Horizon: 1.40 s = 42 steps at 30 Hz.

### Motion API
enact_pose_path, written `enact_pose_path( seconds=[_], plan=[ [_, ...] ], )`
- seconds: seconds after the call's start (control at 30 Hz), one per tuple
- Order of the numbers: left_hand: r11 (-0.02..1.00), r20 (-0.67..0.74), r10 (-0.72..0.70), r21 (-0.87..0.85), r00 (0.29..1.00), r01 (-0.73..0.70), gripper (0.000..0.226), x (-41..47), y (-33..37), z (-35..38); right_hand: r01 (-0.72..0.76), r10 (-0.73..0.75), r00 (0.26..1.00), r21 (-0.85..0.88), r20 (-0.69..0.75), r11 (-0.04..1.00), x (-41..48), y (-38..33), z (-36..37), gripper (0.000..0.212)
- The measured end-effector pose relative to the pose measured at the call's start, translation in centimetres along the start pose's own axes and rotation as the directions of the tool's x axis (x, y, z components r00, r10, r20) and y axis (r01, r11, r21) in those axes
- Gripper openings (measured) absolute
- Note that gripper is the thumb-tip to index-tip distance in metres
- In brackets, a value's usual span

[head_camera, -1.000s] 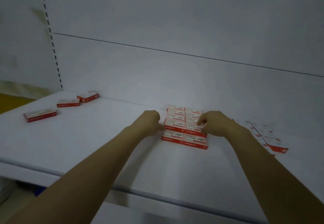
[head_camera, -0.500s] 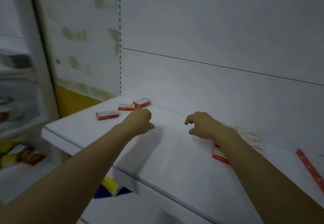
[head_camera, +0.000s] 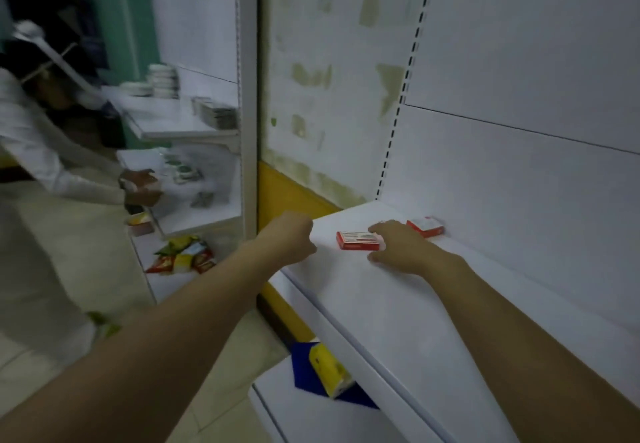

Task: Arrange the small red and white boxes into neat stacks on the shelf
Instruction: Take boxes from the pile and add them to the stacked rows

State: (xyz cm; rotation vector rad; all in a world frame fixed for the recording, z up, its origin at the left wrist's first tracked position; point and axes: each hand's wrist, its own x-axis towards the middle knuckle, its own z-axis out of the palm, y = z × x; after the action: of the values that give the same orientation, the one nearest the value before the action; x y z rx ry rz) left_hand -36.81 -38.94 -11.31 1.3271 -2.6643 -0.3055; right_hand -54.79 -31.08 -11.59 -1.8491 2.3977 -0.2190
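At frame centre, our right hand (head_camera: pixel 398 246) closes on a flat red-and-white cardboard box (head_camera: pixel 356 240); our left hand (head_camera: pixel 291 236) is fisted, empty. We should lift it level.

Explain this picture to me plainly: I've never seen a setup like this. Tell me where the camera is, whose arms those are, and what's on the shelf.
There is no machine here. The camera sits on a person's head and looks down and forward, so the two bare arms are that person's own. The left hand is curled in a fist at the end of the white shelf; whether it holds anything cannot be seen. The right hand rests against a small red and white box lying flat on the shelf. A second box lies behind it by the back wall. On the left, another person in white works at other shelves.
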Motion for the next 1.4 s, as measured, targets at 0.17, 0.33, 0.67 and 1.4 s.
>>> enact_pose_path(
  seconds=[0.17,0.33,0.67,1.4],
  plan=[
    [1.0,0.0,0.011,-0.007,1.0,-0.011,0.034,1.5,-1.3,0.0,-0.014,0.015,0.999,-0.021,0.051,1.0,3.2,0.2,0.8,0.066],
    [0.999,-0.007,0.035,-0.026,0.999,-0.035,0.034,2.2,-1.2,0.2,-0.021,0.021,1.0,-0.021,0.006,1.0,3.7,0.5,1.6,0.041],
    [0.947,-0.044,0.285,-0.138,0.957,-0.289,0.048,1.7,9.5,0.3,-0.081,0.088,0.987,0.059,-0.133,0.995,-5.7,5.9,-2.6,0.043],
    [0.497,-0.169,0.758,-0.475,0.63,-0.726,0.03,-9.4,35.8,9.1,-0.485,0.561,0.687,0.282,-0.462,0.828,-34.5,19.7,-3.6,0.047]
  ],
)
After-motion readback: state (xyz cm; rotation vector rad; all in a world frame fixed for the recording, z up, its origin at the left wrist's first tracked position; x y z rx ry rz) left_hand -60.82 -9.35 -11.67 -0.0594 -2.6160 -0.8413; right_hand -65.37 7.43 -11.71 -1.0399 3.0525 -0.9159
